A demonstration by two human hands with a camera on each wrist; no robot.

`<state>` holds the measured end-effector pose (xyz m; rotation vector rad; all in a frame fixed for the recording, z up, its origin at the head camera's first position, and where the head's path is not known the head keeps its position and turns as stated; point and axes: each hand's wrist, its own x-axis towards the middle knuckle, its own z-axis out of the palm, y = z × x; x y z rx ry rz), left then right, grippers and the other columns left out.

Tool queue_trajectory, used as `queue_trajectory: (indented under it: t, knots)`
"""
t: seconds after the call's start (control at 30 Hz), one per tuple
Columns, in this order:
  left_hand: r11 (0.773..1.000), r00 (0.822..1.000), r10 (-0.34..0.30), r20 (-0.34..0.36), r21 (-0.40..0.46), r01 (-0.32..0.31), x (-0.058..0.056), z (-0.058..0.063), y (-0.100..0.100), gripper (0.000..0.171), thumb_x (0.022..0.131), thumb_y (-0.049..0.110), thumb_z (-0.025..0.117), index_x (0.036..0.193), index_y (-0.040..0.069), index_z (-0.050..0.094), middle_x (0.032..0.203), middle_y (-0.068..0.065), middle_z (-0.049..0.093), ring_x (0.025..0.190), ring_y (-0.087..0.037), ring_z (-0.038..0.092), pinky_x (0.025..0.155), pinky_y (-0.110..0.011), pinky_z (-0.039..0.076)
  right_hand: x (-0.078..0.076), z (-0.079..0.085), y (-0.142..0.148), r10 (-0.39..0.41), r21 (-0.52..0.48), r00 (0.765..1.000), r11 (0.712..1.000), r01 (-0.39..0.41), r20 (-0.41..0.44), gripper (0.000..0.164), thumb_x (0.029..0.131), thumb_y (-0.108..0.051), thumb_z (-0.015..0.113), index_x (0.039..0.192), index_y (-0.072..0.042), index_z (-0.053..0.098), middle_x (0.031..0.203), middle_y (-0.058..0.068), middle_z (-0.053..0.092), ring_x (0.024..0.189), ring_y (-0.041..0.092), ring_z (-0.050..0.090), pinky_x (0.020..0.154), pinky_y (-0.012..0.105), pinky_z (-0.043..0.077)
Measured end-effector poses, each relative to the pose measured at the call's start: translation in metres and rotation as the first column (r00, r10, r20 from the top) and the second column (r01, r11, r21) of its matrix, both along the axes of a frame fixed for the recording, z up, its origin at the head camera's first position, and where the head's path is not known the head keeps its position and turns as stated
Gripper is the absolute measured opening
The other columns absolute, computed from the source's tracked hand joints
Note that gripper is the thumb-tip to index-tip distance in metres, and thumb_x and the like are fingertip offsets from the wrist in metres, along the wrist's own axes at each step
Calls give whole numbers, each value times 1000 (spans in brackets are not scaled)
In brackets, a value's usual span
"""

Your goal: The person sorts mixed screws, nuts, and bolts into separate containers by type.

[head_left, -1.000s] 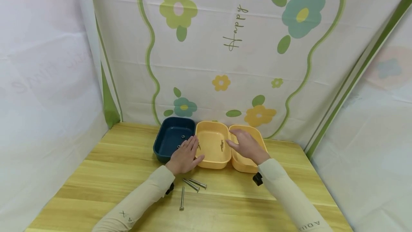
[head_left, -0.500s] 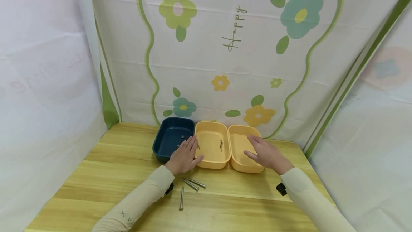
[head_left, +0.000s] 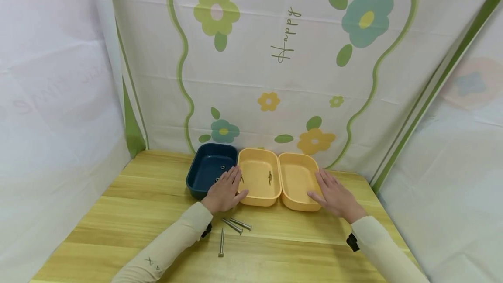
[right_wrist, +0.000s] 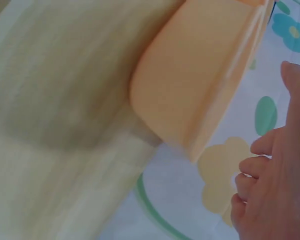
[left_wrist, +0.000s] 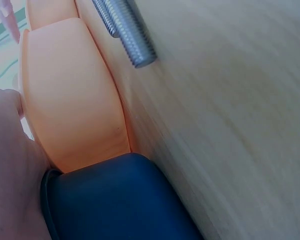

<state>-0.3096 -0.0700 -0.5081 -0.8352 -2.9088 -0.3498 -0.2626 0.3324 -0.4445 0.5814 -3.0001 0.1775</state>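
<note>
My left hand (head_left: 225, 190) lies with straight fingers over the meeting rims of a navy blue bin (head_left: 192, 178) and the middle yellow bin (head_left: 259, 201). At the right rim of another yellow bin (head_left: 300, 205), my right hand (head_left: 335, 194) is held with its fingers extended and holds nothing. Contact there is hard to tell in the head view; a gap shows beside the hand (right_wrist: 277, 165) in the right wrist view. Small metal nuts (head_left: 222, 167) sit in the blue bin, partly hidden by my left hand. Several thin screws or nails (head_left: 270, 177) are in the middle bin.
Three long metal bolts lie on the wooden table (head_left: 291, 248) in front of the bins; one bolt (head_left: 222, 243) points toward me. Behind the bins hangs a flowered cloth (head_left: 243, 69), and white cloth walls (head_left: 59, 121) stand at both sides.
My right hand has moved right, from above the divide between the two yellow bins, across the right bin to its right rim. My left hand has stayed in place.
</note>
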Motion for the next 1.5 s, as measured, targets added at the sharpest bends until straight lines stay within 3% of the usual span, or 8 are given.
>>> queue_trajectory:
  t: [0.2,0.43,0.73,0.97,1.23,1.5]
  knots:
    - [1000,1000,-10,-6,6,10,-2,-4,0,85,111,61,33,166,-4,24,176,-21,19,165,-36,20,133,-50,24,-4,-21,9,-42,-53,999,998,42,6,90,110,-58,43,165,10,18,174,31,15,161,49,17,129,66,20]
    - [1000,1000,-9,2,0,9,-2,-2,1,86,111,62,31,166,-4,23,177,-20,18,165,-35,19,134,-50,22,-11,-40,17,-54,-42,999,998,54,-6,92,109,-58,44,163,13,19,172,33,17,161,50,19,128,67,21]
    - [1000,1000,-14,18,14,14,0,5,2,85,111,59,35,165,-5,23,176,-22,18,165,-38,19,134,-52,22,-13,-51,19,-64,-40,998,997,64,-10,92,109,-58,43,163,13,21,172,33,20,160,50,22,128,66,23]
    - [993,997,-50,66,109,42,1,16,-2,86,110,56,44,163,-9,27,174,-27,22,163,-43,22,132,-57,21,-14,-51,18,-62,-63,998,996,62,0,93,109,-59,43,163,13,19,172,32,18,161,50,20,129,67,21]
    - [992,993,-98,73,81,92,4,37,-11,83,108,54,49,163,-7,31,172,-25,29,161,-40,29,132,-54,25,-14,-52,18,-68,-59,998,996,69,20,93,109,-60,41,163,13,17,173,32,16,161,50,17,129,66,20]
    - [976,976,-216,28,47,215,21,64,-29,75,105,49,61,162,5,41,168,-14,42,152,-34,47,123,-52,43,-14,-52,16,-71,-50,997,996,72,29,93,110,-58,41,163,14,17,172,34,15,161,51,17,129,67,20]
